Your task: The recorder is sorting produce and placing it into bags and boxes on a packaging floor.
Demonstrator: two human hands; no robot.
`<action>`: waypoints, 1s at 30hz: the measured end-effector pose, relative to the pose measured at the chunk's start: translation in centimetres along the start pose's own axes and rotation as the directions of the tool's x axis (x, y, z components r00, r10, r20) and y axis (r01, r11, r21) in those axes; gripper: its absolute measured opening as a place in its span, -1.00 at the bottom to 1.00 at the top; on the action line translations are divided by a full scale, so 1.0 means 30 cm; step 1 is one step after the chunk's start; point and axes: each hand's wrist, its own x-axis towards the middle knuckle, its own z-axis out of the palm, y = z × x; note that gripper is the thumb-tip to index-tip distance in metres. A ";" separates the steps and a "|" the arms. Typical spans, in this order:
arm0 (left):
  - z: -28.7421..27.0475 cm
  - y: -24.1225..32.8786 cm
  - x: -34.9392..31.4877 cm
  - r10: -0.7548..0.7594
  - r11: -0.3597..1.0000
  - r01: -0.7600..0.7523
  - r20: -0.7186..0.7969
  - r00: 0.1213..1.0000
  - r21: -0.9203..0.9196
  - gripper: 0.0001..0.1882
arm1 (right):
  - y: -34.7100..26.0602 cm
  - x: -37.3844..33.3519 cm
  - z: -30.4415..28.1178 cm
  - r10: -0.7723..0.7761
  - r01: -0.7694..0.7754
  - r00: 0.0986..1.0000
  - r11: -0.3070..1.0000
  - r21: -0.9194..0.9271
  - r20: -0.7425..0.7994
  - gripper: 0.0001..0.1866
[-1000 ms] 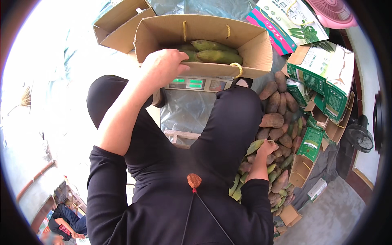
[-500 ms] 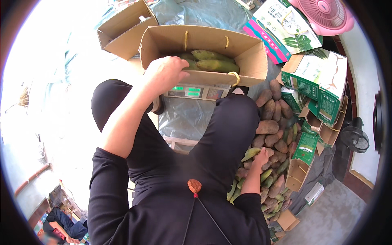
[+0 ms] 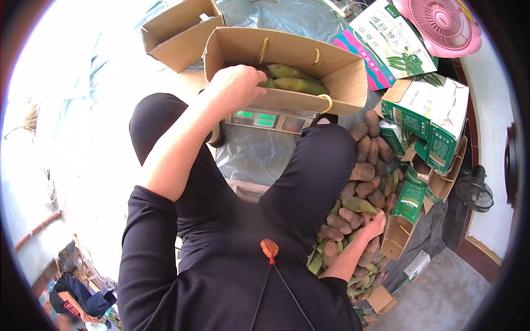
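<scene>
A long cardboard box (image 3: 309, 101) with yellow rope handles stands on a scale (image 3: 270, 120) that has a lit green display. Inside it lie several green radishes (image 3: 301, 86). My left hand (image 3: 237, 84) is closed over the box's near left rim, its fingertips partly hidden inside beside the radishes. Down at my right, my right hand (image 3: 374, 225) grips one end of a green radish (image 3: 358, 205), which lies across the top of a pile of soil-covered radishes (image 3: 338, 220).
Another open box (image 3: 179, 25) stands at the far left. White and green cartons (image 3: 422, 113) and an open green box (image 3: 407, 212) border the pile on the right. A pink fan (image 3: 441, 22) and a black fan (image 3: 475, 190) stand beyond. Someone in dark clothes (image 3: 83, 298) sits at lower left.
My right hand has moved rightward with the green radish, and more of its length now shows. My left hand stays at the box rim. The whole view has shifted slightly.
</scene>
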 end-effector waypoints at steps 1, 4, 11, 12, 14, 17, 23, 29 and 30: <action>-0.003 0.001 -0.002 -0.008 1.000 0.008 0.000 1.000 -0.002 -0.67 | -0.050 -0.002 0.019 -0.064 0.064 0.998 0.998 0.001 0.006 -0.57; -0.009 0.003 -0.005 -0.019 1.000 0.019 0.005 1.000 -0.004 -0.67 | -0.173 -0.006 0.057 -0.147 0.148 0.989 0.983 0.108 -0.016 -0.65; -0.012 -0.005 -0.006 -0.027 0.999 0.027 0.007 1.000 0.028 -0.67 | -0.370 0.014 0.115 -0.263 0.249 0.964 0.940 0.235 0.029 -0.58; -0.014 -0.003 -0.007 -0.026 0.999 0.026 0.001 1.000 0.021 -0.67 | -0.387 0.015 0.117 -0.290 0.265 0.955 0.931 0.252 0.063 -0.61; -0.016 0.000 -0.013 -0.022 1.000 0.022 -0.002 1.000 0.013 -0.66 | -0.416 0.001 0.122 -0.301 0.279 0.951 0.932 0.233 0.066 -0.63; -0.010 -0.001 -0.011 -0.026 1.000 0.026 0.000 1.000 0.015 -0.66 | -0.415 -0.006 0.148 -0.297 0.274 0.952 0.935 0.226 0.078 -0.65; -0.005 -0.002 -0.010 -0.045 0.999 0.045 0.010 0.999 0.004 -0.66 | -0.374 -0.012 0.170 -0.240 0.216 0.967 0.948 0.235 0.080 -0.67; -0.006 0.000 -0.013 -0.045 0.999 0.045 0.005 0.999 0.001 -0.67 | -0.309 -0.027 0.201 -0.188 0.145 0.970 0.957 0.253 0.153 -0.68; -0.004 0.001 -0.009 -0.033 0.999 0.033 0.005 0.999 0.004 -0.67 | -0.301 -0.032 0.204 -0.182 0.140 0.972 0.956 0.258 0.147 -0.69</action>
